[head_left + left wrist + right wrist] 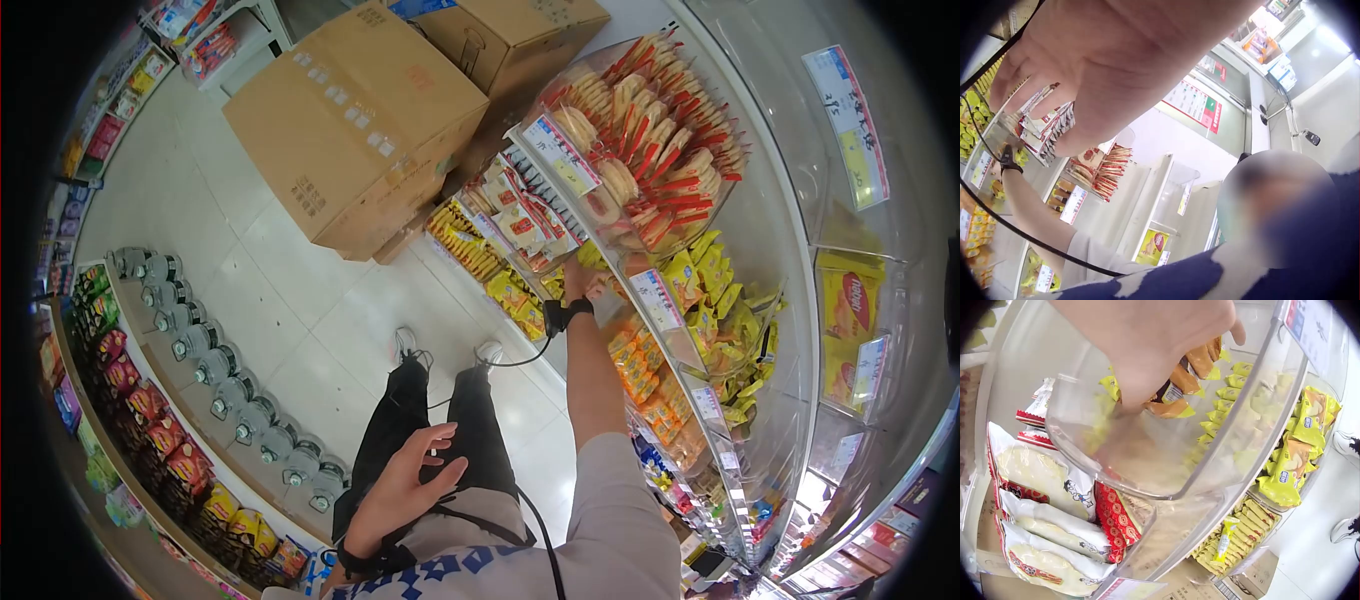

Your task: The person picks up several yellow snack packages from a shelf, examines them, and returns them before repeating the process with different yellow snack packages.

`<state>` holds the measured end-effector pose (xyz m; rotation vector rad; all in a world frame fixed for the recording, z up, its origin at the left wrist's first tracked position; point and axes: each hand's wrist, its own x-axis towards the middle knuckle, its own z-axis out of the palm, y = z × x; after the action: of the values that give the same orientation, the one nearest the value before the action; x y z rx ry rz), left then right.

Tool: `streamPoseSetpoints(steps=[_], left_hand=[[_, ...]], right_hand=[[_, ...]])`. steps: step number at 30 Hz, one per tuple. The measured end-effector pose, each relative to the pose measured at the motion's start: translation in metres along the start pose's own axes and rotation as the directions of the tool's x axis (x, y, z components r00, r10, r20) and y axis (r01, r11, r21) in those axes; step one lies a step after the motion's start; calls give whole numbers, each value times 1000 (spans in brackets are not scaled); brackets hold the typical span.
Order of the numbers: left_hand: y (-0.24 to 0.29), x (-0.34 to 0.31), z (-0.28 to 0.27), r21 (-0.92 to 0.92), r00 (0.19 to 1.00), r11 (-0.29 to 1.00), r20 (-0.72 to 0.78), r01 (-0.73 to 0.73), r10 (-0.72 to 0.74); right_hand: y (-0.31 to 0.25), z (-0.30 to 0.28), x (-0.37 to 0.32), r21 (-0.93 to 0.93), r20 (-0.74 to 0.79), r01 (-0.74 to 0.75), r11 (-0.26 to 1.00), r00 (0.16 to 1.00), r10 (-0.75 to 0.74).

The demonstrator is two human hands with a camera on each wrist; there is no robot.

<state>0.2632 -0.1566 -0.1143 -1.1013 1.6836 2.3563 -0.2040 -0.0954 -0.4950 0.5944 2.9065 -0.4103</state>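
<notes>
My right hand (1166, 344) reaches down into a clear plastic bin (1116, 478) on the shelf. Its thumb and fingers grip several brown-and-yellow snack packs (1175, 390), which the hand partly covers. Beside them, a row of yellow snack packs (1227, 400) stands along the bin's wall. In the head view the right hand (582, 285) is at the shelf's edge, arm stretched forward. My left hand (405, 485) hovers in front of my body with its fingers loosely bent and holds nothing. Close to the camera, the left hand (1091, 69) fills the top of the left wrist view.
White-and-red cracker bags (1047, 531) fill the neighbouring bin. A tub of red-and-tan wrapped snacks (650, 140) stands farther along the shelf. Large cardboard boxes (350, 110) sit on the floor ahead. Clear jars (230, 390) line the left shelf. A black cable (525, 361) runs from my right wrist.
</notes>
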Motion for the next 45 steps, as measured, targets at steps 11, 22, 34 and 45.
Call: streamPoseSetpoints(steps=[11,22,34,45], left_hand=[[12,10,4,77,998,996,30,-53,51],[15,16,5,74,999,996,32,-46,43],[11,18,8,25,999,999,21,-29,28],[13,29,11,71,999,997,21,-39,37]], right_hand=[[20,-30,-5,144,137,175,974,971,-194],[27,-64,-58,130,113,372,919,915,-386],[10,-79,-73,52,-16,424,904,905,-424],[29,-80,-59,67,73,602,795,792,-606]])
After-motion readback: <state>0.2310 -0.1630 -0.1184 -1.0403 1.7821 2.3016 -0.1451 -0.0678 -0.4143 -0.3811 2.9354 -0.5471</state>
